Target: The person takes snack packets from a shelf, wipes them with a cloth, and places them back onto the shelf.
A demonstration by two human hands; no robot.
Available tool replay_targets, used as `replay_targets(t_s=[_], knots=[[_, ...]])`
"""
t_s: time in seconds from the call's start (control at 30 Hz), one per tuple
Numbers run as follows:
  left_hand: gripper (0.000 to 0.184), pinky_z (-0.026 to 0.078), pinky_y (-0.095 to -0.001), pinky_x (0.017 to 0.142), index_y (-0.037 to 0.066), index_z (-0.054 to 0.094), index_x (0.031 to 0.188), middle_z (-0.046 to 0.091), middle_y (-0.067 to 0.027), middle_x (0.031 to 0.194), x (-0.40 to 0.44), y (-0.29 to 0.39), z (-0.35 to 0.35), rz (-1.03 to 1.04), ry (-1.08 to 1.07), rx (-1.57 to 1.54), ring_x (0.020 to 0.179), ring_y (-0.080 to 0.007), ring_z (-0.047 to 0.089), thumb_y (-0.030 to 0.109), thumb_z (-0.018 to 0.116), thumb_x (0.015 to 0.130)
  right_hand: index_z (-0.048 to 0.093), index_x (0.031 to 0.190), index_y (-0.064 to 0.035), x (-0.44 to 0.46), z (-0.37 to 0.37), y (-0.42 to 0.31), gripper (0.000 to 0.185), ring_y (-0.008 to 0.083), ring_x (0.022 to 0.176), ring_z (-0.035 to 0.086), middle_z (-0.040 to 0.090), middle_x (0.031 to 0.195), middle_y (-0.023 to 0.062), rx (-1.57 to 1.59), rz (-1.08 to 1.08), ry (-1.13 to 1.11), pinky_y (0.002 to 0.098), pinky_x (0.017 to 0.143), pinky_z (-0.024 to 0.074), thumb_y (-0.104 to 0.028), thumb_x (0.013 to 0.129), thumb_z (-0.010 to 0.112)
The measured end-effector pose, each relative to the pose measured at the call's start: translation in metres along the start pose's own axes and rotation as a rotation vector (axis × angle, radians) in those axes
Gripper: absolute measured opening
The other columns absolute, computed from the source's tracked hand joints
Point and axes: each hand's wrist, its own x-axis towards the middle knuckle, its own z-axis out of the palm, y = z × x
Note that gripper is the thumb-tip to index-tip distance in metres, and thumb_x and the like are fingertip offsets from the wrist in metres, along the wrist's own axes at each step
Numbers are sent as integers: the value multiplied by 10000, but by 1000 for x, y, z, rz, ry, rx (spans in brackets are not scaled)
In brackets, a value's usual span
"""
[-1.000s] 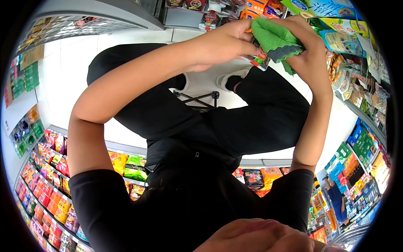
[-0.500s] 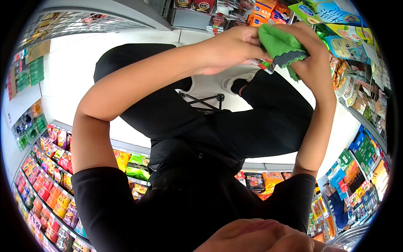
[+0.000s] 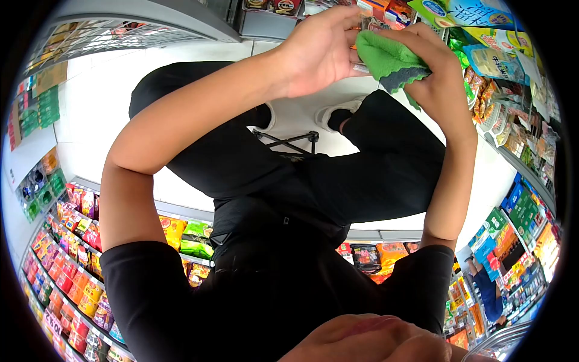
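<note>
My right hand (image 3: 443, 69) grips a green cloth (image 3: 389, 54) with a dark grey underside and zigzag edge. The cloth lies over part of a small plastic packet (image 3: 373, 24). My left hand (image 3: 316, 54) is beside it with the palm turned up, its fingers at the packet's left side. The cloth hides most of the packet and some fingertips, so its kind does not show. Both arms reach forward above my knees, close to the snack shelf (image 3: 268, 25).
Hanging snack bags (image 3: 494, 63) line the right side. A grey mesh rack (image 3: 120, 33) stands at the upper left. Shelves of packaged snacks (image 3: 78, 289) are behind me. Black folding stool legs (image 3: 289, 142) show between my feet on the white tiled floor (image 3: 96, 114).
My left hand has moved up and turned, showing more palm. The cloth in my right hand has shifted slightly left, and the packet's position has changed with the hands.
</note>
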Motion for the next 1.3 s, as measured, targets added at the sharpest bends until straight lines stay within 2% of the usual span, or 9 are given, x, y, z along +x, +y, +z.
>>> replay_targets(t_s=[0.1, 0.3, 0.4, 0.5, 0.6, 0.7, 0.83, 1.03, 1.3], knots=[[449, 483, -403, 1093, 48, 525, 1395, 670, -84, 1265, 2, -1, 7, 28, 125, 54, 1202, -239, 641, 367, 381, 1114, 731, 1193, -46, 0, 0, -3, 505, 252, 919, 656, 659, 996, 105, 25, -24, -34, 313, 839, 510, 87, 706, 708], [379, 513, -396, 1061, 39, 537, 1367, 667, -88, 1273, 4, 2, -6, 4, 34, 63, 1170, -227, 660, 290, 421, 1108, 732, 1176, -91, -5, 4, 4, 455, 328, 956, 675, 683, 1035, 113, 10, -57, -89, 387, 838, 536, -20, 728, 766], [278, 545, -376, 1021, 39, 578, 1287, 673, -104, 1273, 3, 1, -4, 93, 123, 202, 1130, -223, 680, 201, 476, 1086, 725, 1209, -38, -5, -1, 10, 527, 270, 953, 653, 672, 1037, 119, 64, -38, -62, 324, 883, 507, 76, 695, 696], [212, 569, -364, 985, 36, 582, 1236, 689, -118, 1226, 3, 0, 3, 119, 94, 197, 1098, -223, 695, 129, 517, 1057, 720, 1212, -31, -5, -10, 11, 538, 290, 982, 653, 677, 1061, 131, -3, 19, -2, 334, 919, 503, 72, 691, 636], [342, 534, -402, 1023, 15, 546, 1342, 634, -84, 1278, -2, -6, 2, 124, 114, 418, 1134, -177, 650, 219, 508, 1071, 692, 1240, -5, -6, -17, 29, 592, 308, 1020, 645, 665, 1087, 147, -60, 6, 72, 323, 962, 487, 53, 665, 566], [319, 548, -358, 981, 36, 568, 1346, 655, -64, 1247, -5, -10, 2, 76, 121, 471, 1114, -132, 648, 124, 556, 1039, 675, 1255, 8, -6, -19, 34, 613, 297, 1025, 641, 659, 1097, 153, -37, 35, 98, 308, 973, 477, 52, 656, 555], [339, 543, -317, 936, 60, 583, 1361, 665, -46, 1226, -9, -10, 3, 38, 128, 541, 1074, -113, 652, 141, 558, 1032, 681, 1240, 6, -5, -19, 24, 592, 288, 1012, 639, 662, 1075, 144, -22, 44, 2, 310, 960, 481, 56, 665, 553], [334, 559, -321, 919, 44, 587, 1351, 667, -65, 1215, -5, -10, -2, 18, 144, 548, 1060, -135, 676, 125, 546, 1029, 696, 1222, -1, -4, -14, 21, 562, 278, 994, 645, 663, 1059, 132, -58, 29, 53, 312, 933, 487, 47, 674, 580], [274, 570, -440, 1025, 6, 552, 1292, 668, -118, 1219, 0, -4, -5, 58, 110, 297, 1117, -226, 691, 77, 492, 1034, 678, 1254, -1, -5, -16, 23, 589, 283, 1007, 647, 658, 1076, 139, 25, 95, 21, 316, 943, 495, 31, 678, 558]])
